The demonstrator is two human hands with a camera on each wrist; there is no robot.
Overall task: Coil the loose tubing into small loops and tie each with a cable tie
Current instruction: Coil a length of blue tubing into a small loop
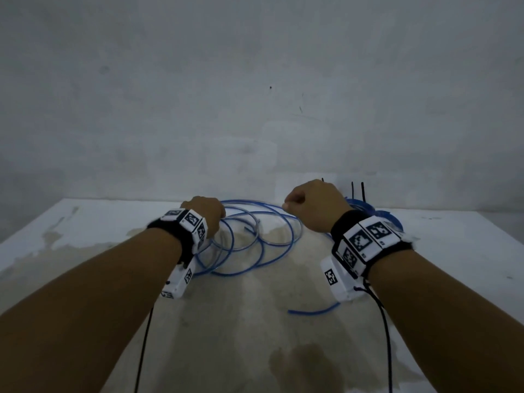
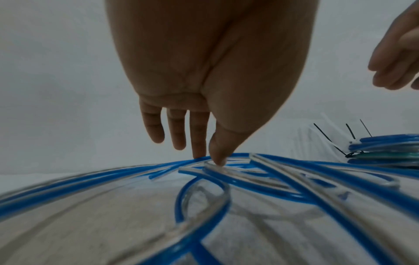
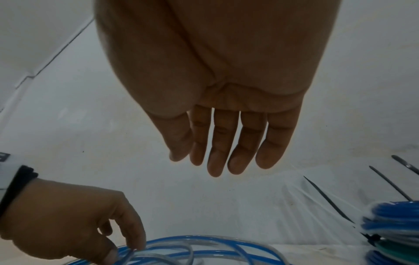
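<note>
A: Left hand (image 1: 208, 212)?
B: Reached down onto the loose blue and clear plastic tubing (image 1: 249, 245), which lay in wide, untied loops on the stained white tabletop (image 1: 85, 236). In the left wrist view the thumb and a fingertip (image 2: 199, 143) met on a strand at the far side of the loops. The right wrist view showed the same pinch on a clear strand.

A: So grasping?
B: Yes, pinching the tubing; the other fingers hung straight and free.

A: Right hand (image 1: 314, 205)?
B: Raised above the table, apart from the tubing, holding nothing. Its wrist view showed four fingers (image 3: 217, 152) hanging straight and relaxed, thumb beside them. The head view made it look loosely curled, but nothing sat in it.

A: Where did the tubing lie relative to the hands?
B: Mostly between them and under the left hand. One loose blue end (image 1: 313, 309) lay nearer the person, below the right wrist.

A: Anything else?
B: Beyond the right hand stood a stack of already tied coils, blue with one green (image 3: 394, 233). Thin black cable tie tails (image 3: 390, 182) stuck up from it. Just beside the stack lay pale white strips (image 2: 328, 120), too blurred to identify. Both wrists wore black bands with white marker blocks (image 1: 365, 239).
</note>
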